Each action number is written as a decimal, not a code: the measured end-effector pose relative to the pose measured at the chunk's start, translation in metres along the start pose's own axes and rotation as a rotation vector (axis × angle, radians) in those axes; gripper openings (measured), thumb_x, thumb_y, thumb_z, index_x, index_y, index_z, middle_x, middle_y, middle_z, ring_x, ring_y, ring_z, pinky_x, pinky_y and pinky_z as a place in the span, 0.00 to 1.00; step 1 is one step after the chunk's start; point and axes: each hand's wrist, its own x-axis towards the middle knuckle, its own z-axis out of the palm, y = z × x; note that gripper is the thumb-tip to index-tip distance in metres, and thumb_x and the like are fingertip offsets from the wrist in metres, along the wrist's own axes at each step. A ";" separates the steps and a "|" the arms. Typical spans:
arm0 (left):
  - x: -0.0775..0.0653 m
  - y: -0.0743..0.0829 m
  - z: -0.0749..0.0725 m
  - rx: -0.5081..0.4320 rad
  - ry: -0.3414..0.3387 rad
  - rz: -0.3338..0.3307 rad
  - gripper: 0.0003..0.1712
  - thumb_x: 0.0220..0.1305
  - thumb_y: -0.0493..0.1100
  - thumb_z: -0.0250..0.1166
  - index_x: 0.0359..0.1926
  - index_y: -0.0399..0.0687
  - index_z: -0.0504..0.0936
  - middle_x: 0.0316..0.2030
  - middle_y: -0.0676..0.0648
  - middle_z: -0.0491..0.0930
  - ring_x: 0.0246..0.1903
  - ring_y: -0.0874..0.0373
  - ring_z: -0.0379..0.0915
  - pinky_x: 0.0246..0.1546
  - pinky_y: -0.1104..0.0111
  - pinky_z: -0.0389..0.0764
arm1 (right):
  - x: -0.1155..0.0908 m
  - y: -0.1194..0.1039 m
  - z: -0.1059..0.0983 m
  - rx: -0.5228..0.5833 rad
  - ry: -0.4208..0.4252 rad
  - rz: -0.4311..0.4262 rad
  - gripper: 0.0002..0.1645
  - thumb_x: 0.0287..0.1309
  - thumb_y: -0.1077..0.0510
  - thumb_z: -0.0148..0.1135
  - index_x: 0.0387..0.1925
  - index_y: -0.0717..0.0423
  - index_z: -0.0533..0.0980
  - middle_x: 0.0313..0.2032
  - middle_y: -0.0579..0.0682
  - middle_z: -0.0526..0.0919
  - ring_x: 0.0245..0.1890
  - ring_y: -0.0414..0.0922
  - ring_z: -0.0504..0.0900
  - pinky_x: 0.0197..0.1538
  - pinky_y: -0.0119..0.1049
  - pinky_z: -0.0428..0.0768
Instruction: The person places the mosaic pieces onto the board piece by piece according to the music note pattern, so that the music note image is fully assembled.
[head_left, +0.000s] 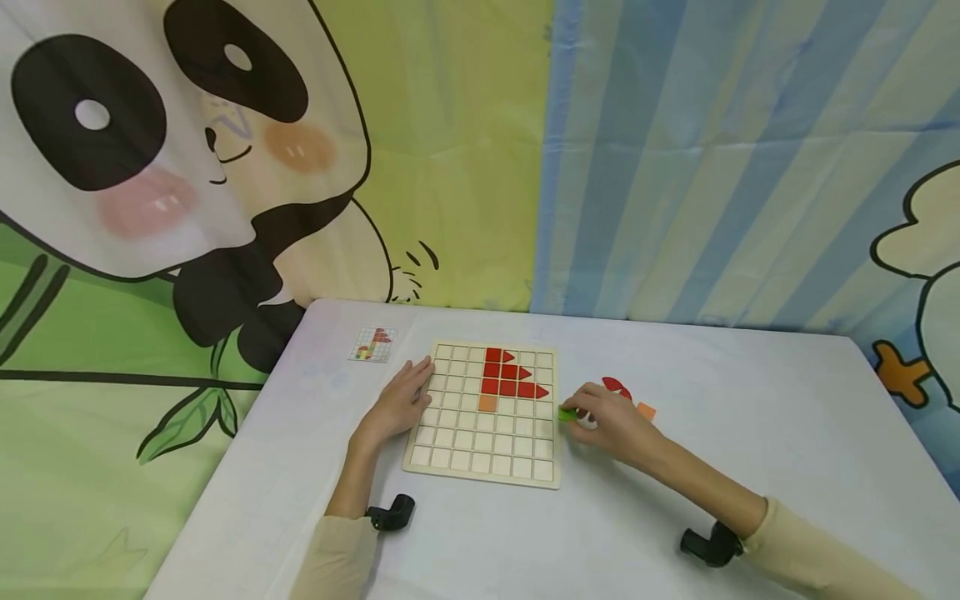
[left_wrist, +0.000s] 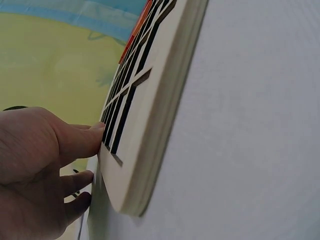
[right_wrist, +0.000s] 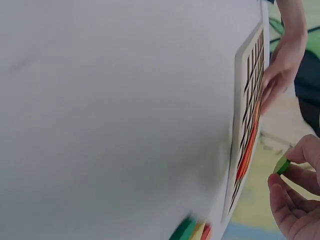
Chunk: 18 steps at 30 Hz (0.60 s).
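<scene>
A square wooden grid board (head_left: 480, 458) lies flat on the white table. Red pieces (head_left: 508, 387), squares and triangles, form three pointed rows in its upper part, above one orange square (head_left: 487, 403). My left hand (head_left: 393, 404) rests along the board's left edge; in the left wrist view the thumb (left_wrist: 82, 141) touches the rim. Just off the right edge, my right hand (head_left: 615, 421) pinches a small green block (right_wrist: 282, 165) between thumb and fingers, above the table. Loose red pieces (head_left: 617, 387) and an orange piece (head_left: 647, 411) lie beyond that hand, partly hidden by it.
A small pattern card (head_left: 372, 343) with a coloured picture on a grid lies left of the board's top. Near the right wrist view's lower edge is a blurred dark green piece (right_wrist: 184, 229) beside other pieces. A printed panda curtain (head_left: 450, 150) hangs behind the table.
</scene>
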 end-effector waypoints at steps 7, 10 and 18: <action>0.002 -0.002 0.002 0.011 0.006 0.014 0.33 0.70 0.38 0.55 0.73 0.44 0.58 0.76 0.47 0.51 0.77 0.44 0.35 0.75 0.44 0.43 | 0.037 -0.038 0.034 0.128 -0.067 -0.127 0.10 0.53 0.62 0.67 0.40 0.58 0.84 0.36 0.48 0.83 0.32 0.39 0.80 0.35 0.23 0.81; 0.003 -0.002 0.003 0.016 0.008 0.012 0.33 0.70 0.38 0.55 0.73 0.44 0.59 0.76 0.47 0.51 0.77 0.44 0.35 0.75 0.43 0.43 | 0.049 -0.046 0.048 0.123 -0.087 -0.164 0.10 0.53 0.63 0.65 0.39 0.60 0.84 0.35 0.49 0.83 0.30 0.37 0.79 0.33 0.20 0.78; 0.001 -0.001 0.001 0.011 0.006 0.020 0.33 0.70 0.37 0.54 0.73 0.43 0.59 0.76 0.47 0.51 0.77 0.44 0.35 0.75 0.44 0.43 | 0.062 -0.053 0.063 0.027 -0.126 -0.177 0.06 0.56 0.62 0.65 0.36 0.57 0.85 0.31 0.46 0.80 0.27 0.35 0.73 0.29 0.19 0.71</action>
